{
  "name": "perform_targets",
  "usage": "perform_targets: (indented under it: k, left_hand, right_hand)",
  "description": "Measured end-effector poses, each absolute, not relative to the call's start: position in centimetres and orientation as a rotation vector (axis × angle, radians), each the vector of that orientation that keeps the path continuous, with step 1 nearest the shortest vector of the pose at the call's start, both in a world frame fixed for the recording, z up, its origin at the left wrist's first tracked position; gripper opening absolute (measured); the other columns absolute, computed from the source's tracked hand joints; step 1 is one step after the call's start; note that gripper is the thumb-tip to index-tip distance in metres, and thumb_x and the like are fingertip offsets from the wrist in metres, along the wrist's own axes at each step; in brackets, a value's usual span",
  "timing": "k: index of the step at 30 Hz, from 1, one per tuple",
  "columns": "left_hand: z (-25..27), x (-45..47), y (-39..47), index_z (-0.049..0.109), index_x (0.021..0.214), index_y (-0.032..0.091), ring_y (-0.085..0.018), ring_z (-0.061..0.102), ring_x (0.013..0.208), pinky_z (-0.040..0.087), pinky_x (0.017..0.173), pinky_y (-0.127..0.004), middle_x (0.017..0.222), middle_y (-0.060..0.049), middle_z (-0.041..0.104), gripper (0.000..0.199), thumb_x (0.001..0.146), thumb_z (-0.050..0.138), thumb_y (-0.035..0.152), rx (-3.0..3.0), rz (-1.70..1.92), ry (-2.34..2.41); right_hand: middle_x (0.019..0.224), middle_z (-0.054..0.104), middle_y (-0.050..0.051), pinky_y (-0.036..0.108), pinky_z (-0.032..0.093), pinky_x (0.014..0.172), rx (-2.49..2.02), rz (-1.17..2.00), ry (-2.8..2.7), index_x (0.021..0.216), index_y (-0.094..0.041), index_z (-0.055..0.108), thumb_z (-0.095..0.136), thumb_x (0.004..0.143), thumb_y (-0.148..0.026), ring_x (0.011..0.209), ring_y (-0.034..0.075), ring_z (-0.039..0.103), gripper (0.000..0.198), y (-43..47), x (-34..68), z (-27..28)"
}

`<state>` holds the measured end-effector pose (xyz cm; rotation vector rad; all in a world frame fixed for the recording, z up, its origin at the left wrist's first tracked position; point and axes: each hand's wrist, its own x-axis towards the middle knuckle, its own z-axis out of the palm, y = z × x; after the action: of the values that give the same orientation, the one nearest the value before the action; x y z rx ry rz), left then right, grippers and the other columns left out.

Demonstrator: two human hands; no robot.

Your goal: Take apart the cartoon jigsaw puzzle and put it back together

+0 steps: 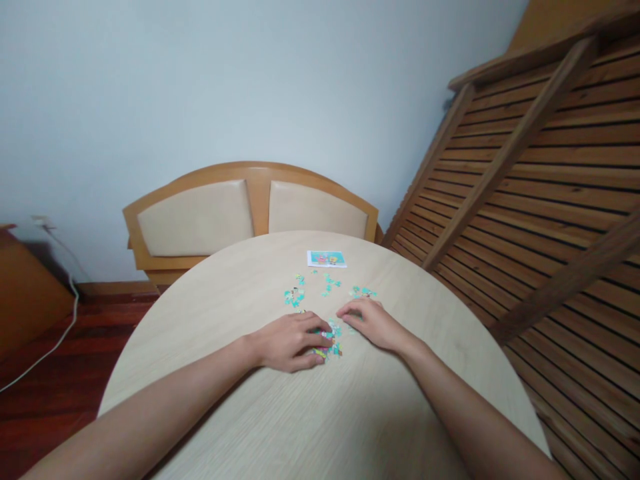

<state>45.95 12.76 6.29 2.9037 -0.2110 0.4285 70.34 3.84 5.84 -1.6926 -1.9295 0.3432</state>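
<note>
Small jigsaw puzzle pieces, mostly turquoise, lie on the round table. My left hand (pixel 291 341) rests palm down with its fingers spread over the left side of a pile of pieces (pixel 330 339) that shows pink, yellow and turquoise. Just right of that pile is my right hand (pixel 373 323), fingers loosely bent and a little apart, pointing left. I make out no piece in it, though its underside is hidden. Beyond the hands lie a left cluster of pieces (pixel 294 297), a middle one (pixel 328 285) and a right one (pixel 363 292), close to my right knuckles.
A picture card (pixel 327 259) with turquoise cartoon art lies toward the table's (pixel 240 407) far edge. Behind stands a wooden headboard with cream panels (pixel 197 217) against the wall. A slatted wooden frame (pixel 530 167) leans at the right. A white cable (pixel 75 307) hangs at the left.
</note>
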Motion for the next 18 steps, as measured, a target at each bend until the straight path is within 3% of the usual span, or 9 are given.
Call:
perform_targets:
  k: [4,7,11,18]
  left_hand:
    - [6.2,46.1,12.7,0.056,0.133,0.02,-0.03,0.049,0.131,0.04,0.112,-0.044,0.141,-0.014,0.054,0.042,0.096,0.054,0.04,2.903,0.462,-0.219]
    - [6.0,46.0,12.8,0.05,0.14,0.02,-0.031,0.044,0.137,0.037,0.115,-0.045,0.146,-0.013,0.051,0.05,0.095,0.054,0.042,2.902,0.441,-0.193]
    - [6.0,46.0,12.8,0.051,0.14,0.019,-0.03,0.049,0.132,0.038,0.113,-0.045,0.143,-0.014,0.054,0.05,0.097,0.053,0.044,2.911,0.392,-0.144]
    - [6.1,46.2,12.7,0.054,0.138,0.018,-0.03,0.054,0.125,0.041,0.109,-0.044,0.14,-0.014,0.057,0.048,0.097,0.052,0.044,2.941,0.375,-0.111]
  right_hand:
    - [0.103,0.075,0.004,0.046,0.037,0.103,-1.786,0.311,-2.008,0.095,-0.026,0.075,0.067,0.087,-0.035,0.109,0.028,0.06,0.015,2.7,72.3,6.7]
    - [0.11,0.072,0.005,0.048,0.033,0.107,-1.793,0.355,-2.047,0.101,-0.026,0.074,0.076,0.08,-0.041,0.119,0.03,0.054,0.026,2.2,73.0,6.8]
    - [0.113,0.069,0.005,0.05,0.029,0.11,-1.812,0.362,-2.067,0.103,-0.028,0.074,0.078,0.077,-0.039,0.12,0.03,0.052,0.029,2.1,72.7,6.7]
    - [0.109,0.067,0.004,0.051,0.028,0.11,-1.792,0.377,-2.071,0.093,-0.025,0.071,0.074,0.079,-0.031,0.115,0.028,0.054,0.015,2.3,72.3,6.6]
